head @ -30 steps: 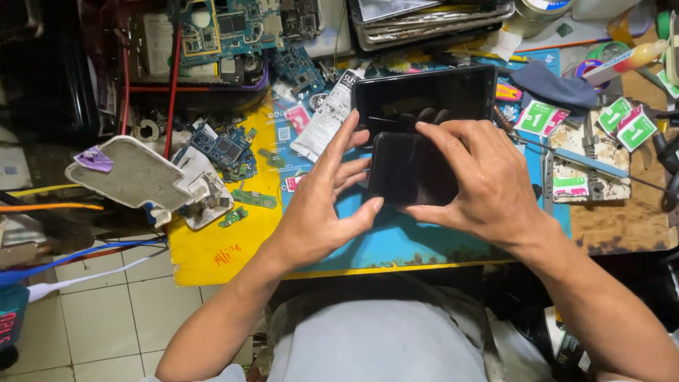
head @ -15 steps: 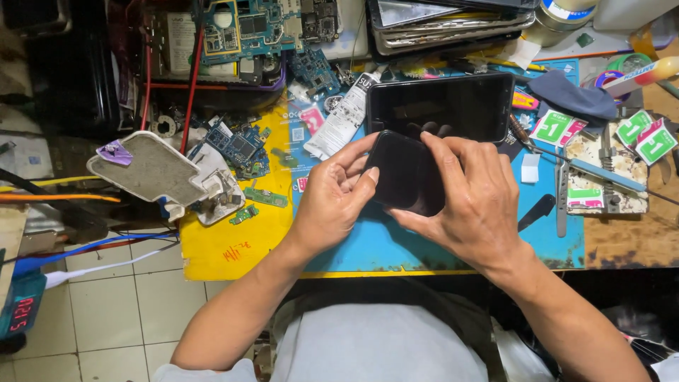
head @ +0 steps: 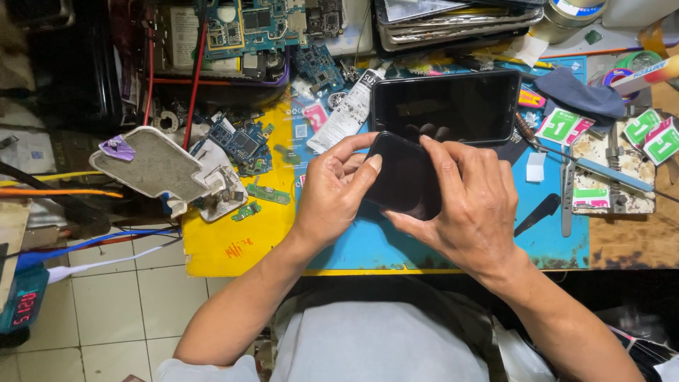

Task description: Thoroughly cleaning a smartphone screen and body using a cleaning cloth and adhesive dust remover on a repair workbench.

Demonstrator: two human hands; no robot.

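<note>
Both hands hold a small black phone-shaped slab [head: 404, 173] just above the blue work mat [head: 368, 244]. My left hand [head: 332, 191] grips its left edge, thumb on the top corner. My right hand [head: 470, 205] wraps over its right side, fingers curled across the top. Right behind them a larger black phone [head: 447, 106] lies flat, screen dark and reflecting my fingertips.
Circuit boards [head: 244, 141] and small parts litter the yellow mat [head: 233, 240] at left, next to a grey-white flat holder [head: 152, 166]. A white tube [head: 346, 113], tweezers [head: 568, 191], green-and-white sticker tabs [head: 562, 127], a dark cloth [head: 576, 92] and stacked phones [head: 453, 21] surround the mat.
My left thumb has slid up onto the slab's top left corner and the fingers have closed around its edge. The slab has turned slightly in my hands; the view has shifted a little.
</note>
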